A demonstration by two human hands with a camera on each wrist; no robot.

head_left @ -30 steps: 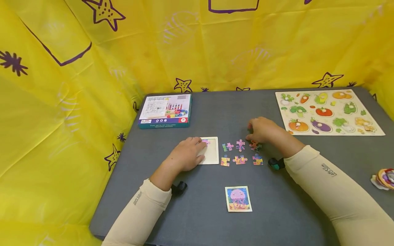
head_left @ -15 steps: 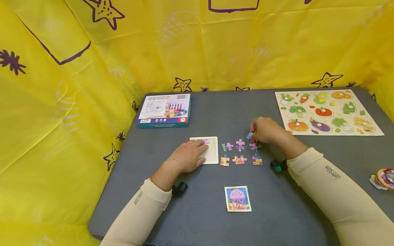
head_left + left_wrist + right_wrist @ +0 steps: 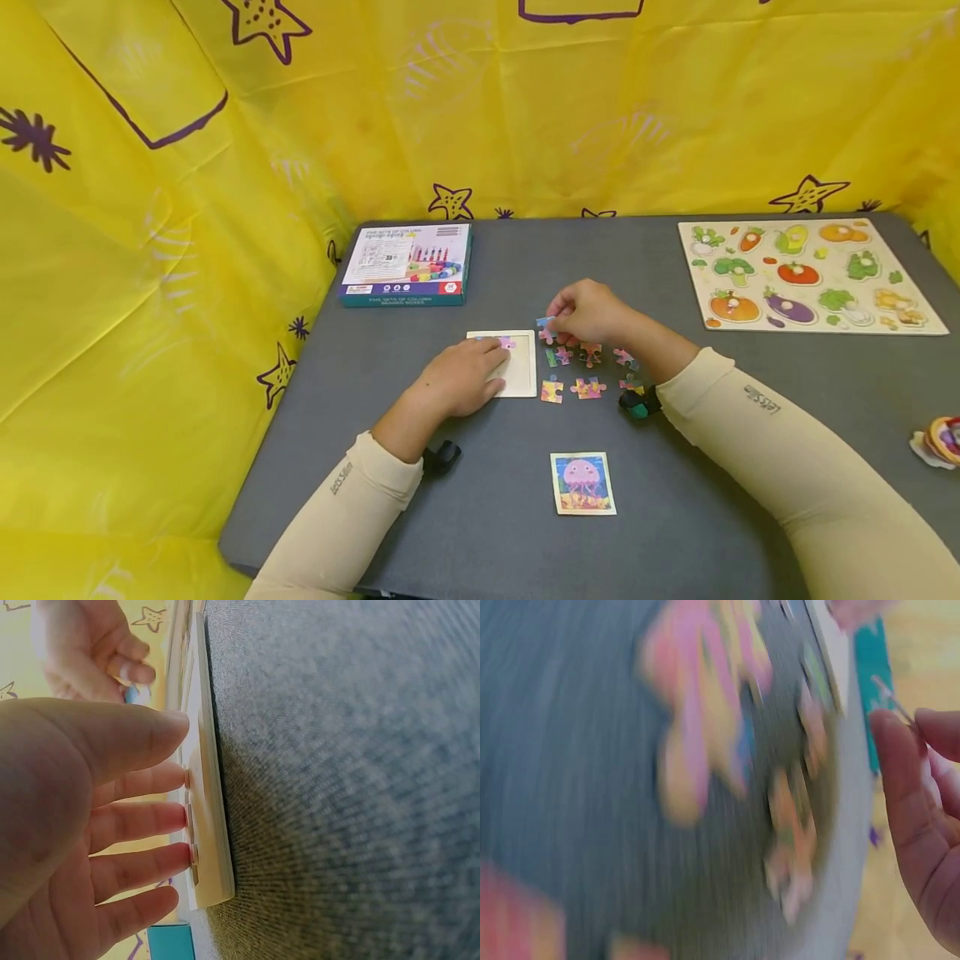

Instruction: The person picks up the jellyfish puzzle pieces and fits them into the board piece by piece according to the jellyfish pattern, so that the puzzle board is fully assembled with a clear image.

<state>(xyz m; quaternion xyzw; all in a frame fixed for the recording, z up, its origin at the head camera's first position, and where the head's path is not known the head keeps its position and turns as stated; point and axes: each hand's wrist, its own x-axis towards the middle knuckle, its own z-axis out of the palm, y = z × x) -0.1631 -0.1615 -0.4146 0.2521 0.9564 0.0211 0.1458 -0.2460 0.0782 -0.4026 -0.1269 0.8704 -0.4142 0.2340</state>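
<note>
My left hand (image 3: 461, 379) lies over the left part of a square wooden puzzle tray (image 3: 522, 375). In the left wrist view its straight fingertips touch thin puzzle pieces (image 3: 190, 821) at the tray. A pink puzzle piece (image 3: 507, 342) shows beside the fingers, at the tray's top edge. My right hand (image 3: 592, 312) pinches a blue-and-pink jigsaw piece (image 3: 545, 332) between thumb and finger, just right of the tray's upper corner. Under and below that hand lie several loose jigsaw pieces (image 3: 588, 388), partly hidden by it and its wrist camera.
A jellyfish picture card (image 3: 582, 483) lies nearer the front. A flat boxed set (image 3: 405, 265) sits at the back left, and a vegetable peg board (image 3: 813, 275) at the back right. A small colourful object (image 3: 943, 440) stands at the far right edge.
My right hand has picked up the blue-and-pink piece from the right of the loose pieces and carried it left, close to the tray. My left hand stays on the tray.
</note>
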